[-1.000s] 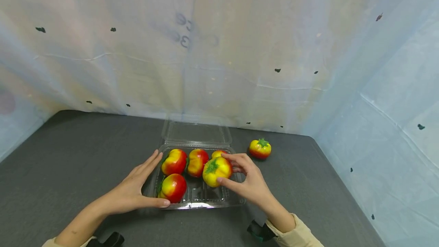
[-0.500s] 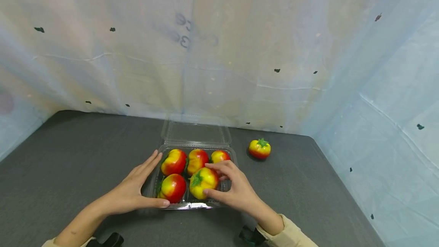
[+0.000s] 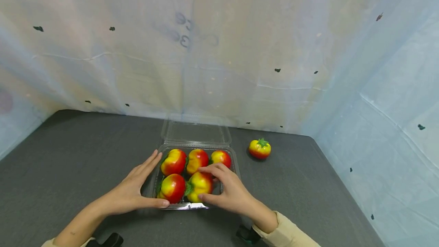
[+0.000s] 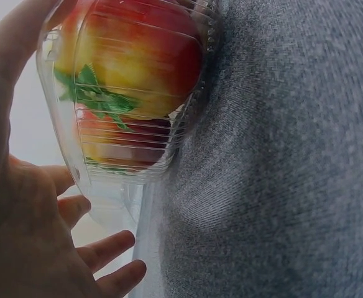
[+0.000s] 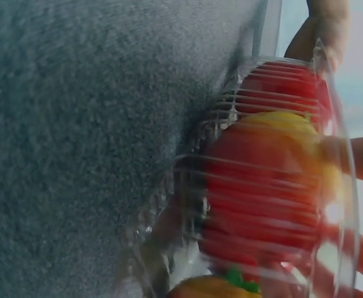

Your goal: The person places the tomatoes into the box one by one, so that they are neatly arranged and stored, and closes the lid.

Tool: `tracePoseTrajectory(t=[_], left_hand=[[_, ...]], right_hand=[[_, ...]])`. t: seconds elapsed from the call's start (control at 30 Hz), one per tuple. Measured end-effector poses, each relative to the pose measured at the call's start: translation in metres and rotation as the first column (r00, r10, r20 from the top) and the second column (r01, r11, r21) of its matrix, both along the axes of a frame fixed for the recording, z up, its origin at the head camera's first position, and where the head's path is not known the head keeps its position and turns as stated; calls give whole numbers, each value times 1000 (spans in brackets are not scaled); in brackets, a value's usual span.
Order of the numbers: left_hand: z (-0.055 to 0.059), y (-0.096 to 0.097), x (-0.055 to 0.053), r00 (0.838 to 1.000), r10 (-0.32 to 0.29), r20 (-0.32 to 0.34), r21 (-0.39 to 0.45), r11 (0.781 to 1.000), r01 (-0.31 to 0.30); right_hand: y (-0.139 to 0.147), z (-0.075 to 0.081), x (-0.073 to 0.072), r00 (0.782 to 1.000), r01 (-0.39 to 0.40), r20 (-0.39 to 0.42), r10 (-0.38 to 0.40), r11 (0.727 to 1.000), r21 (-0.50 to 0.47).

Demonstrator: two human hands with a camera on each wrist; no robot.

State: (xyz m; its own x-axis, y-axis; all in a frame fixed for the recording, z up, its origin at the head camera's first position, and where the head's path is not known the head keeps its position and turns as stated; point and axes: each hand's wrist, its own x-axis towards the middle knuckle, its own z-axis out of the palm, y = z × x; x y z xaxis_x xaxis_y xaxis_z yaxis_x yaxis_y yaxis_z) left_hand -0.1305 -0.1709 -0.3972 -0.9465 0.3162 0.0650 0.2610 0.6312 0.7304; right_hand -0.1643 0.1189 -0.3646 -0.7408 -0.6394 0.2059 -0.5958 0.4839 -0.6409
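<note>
A clear plastic clamshell box (image 3: 192, 206) lies on the table with several red-and-yellow, lobed, tomato-like fruits in it. My right hand (image 3: 231, 193) reaches over its right half and grips one such fruit (image 3: 199, 186) low in the front row, thumb in front and fingers behind. That fruit's green leafy top points left, toward the front-left fruit (image 3: 173, 188). My left hand (image 3: 132, 191) rests at the left side of the box, fingers straight and spread, thumb at the front corner. In the left wrist view, fruit (image 4: 138, 59) shows through the box wall.
The clear lid (image 3: 197, 132) is folded back behind the box. Another fruit (image 3: 259, 149) with a green top sits on the dark grey table (image 3: 302, 186), right of the box. A pale sheet wall (image 3: 219, 56) rises behind the table.
My right hand has moved left, toward me and down with the fruit, into the front middle of the box. The fruit's green top has turned left. My left hand stays put.
</note>
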Motion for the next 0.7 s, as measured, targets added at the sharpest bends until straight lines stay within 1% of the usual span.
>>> tracePoseTrajectory(t=[0.1, 0.23, 0.7], left_hand=[[0, 0, 0, 1000, -1, 6, 1, 1000, 1], [1, 0, 0, 1000, -1, 11, 0, 1000, 1], [1, 0, -1, 1000, 10, 15, -7, 1000, -10]], right_hand=[[-2, -1, 0, 1000, -17, -20, 17, 1000, 10], [-4, -2, 1, 1000, -10, -24, 10, 1000, 12], [-9, -7, 1, 999, 17, 31, -17, 1000, -1]])
